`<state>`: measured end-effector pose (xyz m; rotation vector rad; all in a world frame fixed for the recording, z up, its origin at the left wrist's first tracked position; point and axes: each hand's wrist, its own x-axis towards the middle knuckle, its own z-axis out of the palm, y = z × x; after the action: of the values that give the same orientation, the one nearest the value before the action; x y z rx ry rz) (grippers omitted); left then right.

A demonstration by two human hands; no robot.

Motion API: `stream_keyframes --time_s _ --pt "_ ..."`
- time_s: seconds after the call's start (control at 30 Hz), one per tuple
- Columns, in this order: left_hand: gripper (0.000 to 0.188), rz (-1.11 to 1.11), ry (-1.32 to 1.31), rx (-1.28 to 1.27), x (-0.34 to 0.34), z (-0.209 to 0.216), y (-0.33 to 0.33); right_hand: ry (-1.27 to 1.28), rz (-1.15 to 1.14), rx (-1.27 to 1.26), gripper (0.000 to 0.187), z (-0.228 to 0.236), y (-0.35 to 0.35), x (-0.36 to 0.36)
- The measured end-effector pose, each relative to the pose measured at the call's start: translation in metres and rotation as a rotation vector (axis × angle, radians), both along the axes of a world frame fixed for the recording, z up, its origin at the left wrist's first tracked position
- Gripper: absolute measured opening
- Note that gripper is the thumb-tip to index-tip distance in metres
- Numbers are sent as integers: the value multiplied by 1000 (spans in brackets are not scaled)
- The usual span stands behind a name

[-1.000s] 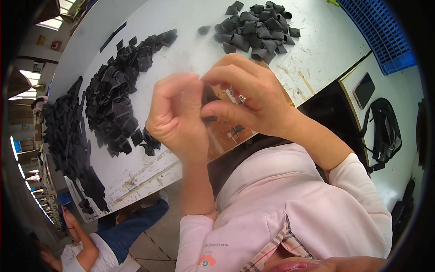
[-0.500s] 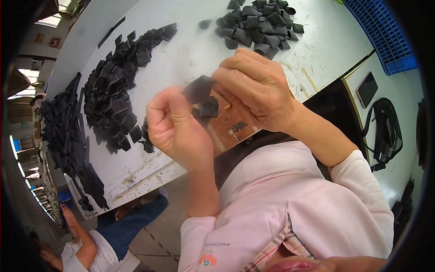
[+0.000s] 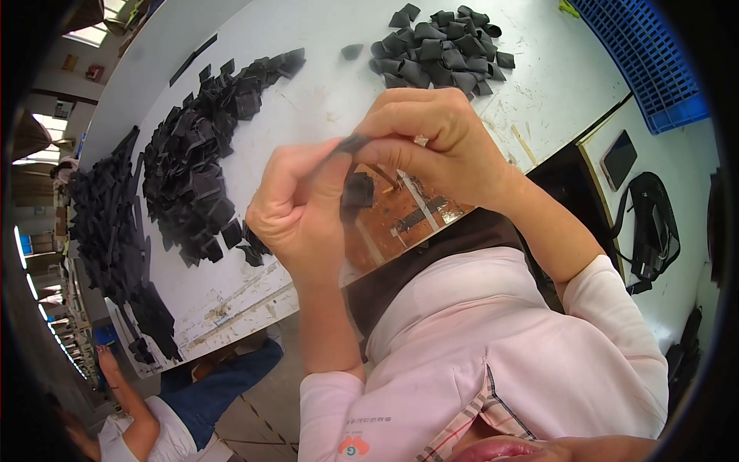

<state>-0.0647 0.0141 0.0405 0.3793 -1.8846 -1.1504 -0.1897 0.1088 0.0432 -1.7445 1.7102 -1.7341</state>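
Observation:
A small dark piece of fabric (image 3: 353, 144) is pinched between my two hands over the table's near edge. My left hand (image 3: 304, 204) grips one end between thumb and fingers. My right hand (image 3: 443, 146) has closed on the other end, fingers bent, and covers part of it. Just below the hands, another black piece (image 3: 358, 190) shows over a brown wooden board (image 3: 400, 223). Beyond my right hand lies a heap of folded black pieces (image 3: 443, 50), with a single piece (image 3: 352, 51) apart to its left.
Flat black pieces (image 3: 192, 154) form a long pile on the left of the white table (image 3: 308, 100), beside black strips (image 3: 108, 208). A blue plastic crate (image 3: 643, 61) stands far right. A phone (image 3: 618, 159) and black mesh bag (image 3: 654, 227) lie nearer. Another person (image 3: 165, 416) sits lower left.
My hands have drawn closer together. The fabric piece, broad and visible before, now shows as a narrow, mostly covered fold. My right thumb has come forward against it.

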Motion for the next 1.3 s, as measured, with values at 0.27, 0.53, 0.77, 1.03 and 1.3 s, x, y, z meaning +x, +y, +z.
stream_keyframes --time_s 0.27,0.53,0.77,1.03,1.3 --pt "9 -209 284 358 -6 -18 6 249 -141 12 6 6 3 4" --pt "13 -115 29 358 0 -18 10 280 -249 -89 10 -10 2 12" --pt "16 78 -55 254 9 -56 2 -402 -20 168 18 28 4 -10" --pt "21 199 -774 -435 13 -116 -8 -362 -249 444 24 -60 38 15" --pt "13 66 -360 -457 15 -117 -3 -729 56 793 46 -91 37 30"
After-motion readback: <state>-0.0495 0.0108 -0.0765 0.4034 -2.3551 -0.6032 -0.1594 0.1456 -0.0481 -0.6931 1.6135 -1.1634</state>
